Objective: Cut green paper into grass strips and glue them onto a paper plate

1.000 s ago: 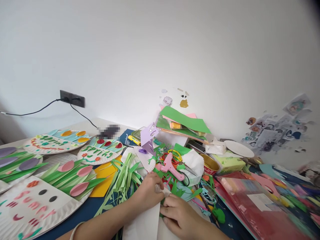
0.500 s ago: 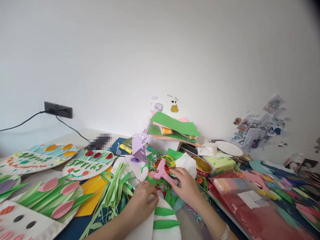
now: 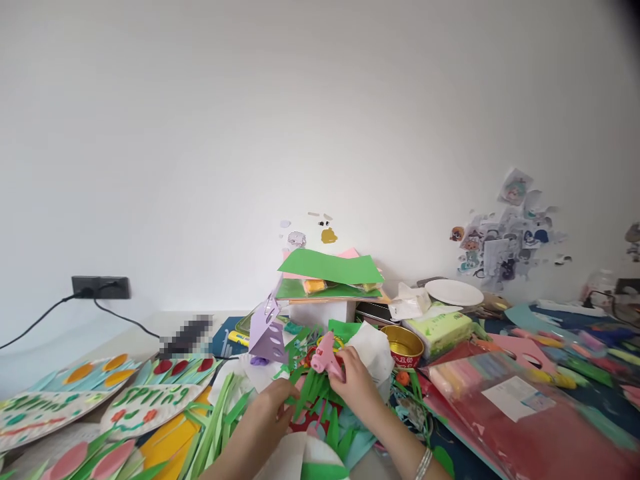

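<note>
My right hand (image 3: 356, 383) is closed round the handle of a pink hot glue gun (image 3: 325, 353), held above a pile of green paper pieces (image 3: 320, 390). To its left, my left hand (image 3: 270, 417) has its fingers curled together beside the green paper pieces; what they hold, if anything, is hidden. Below both hands lies a white paper plate (image 3: 317, 443) with green paper leaves on it, cut off by the lower edge of the picture. A bundle of pale green paper strips (image 3: 225, 417) is left of my left hand.
Finished plates with paper tulips (image 3: 150, 403) lie at the left. A red-and-gold tin (image 3: 404, 350), a tissue pack (image 3: 440, 333) and a red plastic packet (image 3: 520, 413) stand or lie to the right. Stacked coloured paper (image 3: 330, 268) is at the back.
My right hand has lifted the pink glue gun, which is now gripped by its handle. My left hand has shifted slightly left and down in the picture. The view has tilted upward.
</note>
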### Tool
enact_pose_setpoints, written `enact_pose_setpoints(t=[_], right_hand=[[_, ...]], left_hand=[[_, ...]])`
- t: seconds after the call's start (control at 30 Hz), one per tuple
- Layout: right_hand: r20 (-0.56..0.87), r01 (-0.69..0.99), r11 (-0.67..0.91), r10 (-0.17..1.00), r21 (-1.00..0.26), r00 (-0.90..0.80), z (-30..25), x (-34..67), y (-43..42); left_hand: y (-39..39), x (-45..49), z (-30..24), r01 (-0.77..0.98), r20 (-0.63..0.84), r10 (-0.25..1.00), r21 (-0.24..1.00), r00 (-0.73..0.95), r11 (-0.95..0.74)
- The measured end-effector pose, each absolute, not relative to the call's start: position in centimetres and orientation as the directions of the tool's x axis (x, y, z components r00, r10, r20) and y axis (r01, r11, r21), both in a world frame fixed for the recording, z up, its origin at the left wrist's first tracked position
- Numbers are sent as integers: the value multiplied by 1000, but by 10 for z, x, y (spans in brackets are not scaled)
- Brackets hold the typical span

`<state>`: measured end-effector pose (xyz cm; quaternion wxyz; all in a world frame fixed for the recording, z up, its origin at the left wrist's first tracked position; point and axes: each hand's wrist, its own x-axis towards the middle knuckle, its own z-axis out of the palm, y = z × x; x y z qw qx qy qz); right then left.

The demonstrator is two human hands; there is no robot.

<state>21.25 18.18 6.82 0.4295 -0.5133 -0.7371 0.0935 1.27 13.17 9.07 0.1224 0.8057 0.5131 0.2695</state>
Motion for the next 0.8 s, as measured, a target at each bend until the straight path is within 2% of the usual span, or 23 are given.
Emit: enact_pose_setpoints(t=[0.13,0.23,0.4,0.6,0.67,0.8], right_hand=[[477,467,402,878,-788,49,69,219,188],[409,310,358,905,-881,118,70,222,190],[369,125,352,914,-928,170,72,224,188],[392,54,389,904,-920,172,81,220,174],[422,25,423,896,-906,135,82,219,170],[477,14,477,877,-879,54,74,218,168]], left_hand=[[137,20,111,916,263,927,230,266,-328],[146,32,113,961,232,954,156,191,-231],[158,41,94,957,218,965,216,148,-195],[157,28,92,914,284,947,323,153,-245],[159,21,97,878,305,945,412,121,-245],[163,10,103,675,261,964,704,47,-224]])
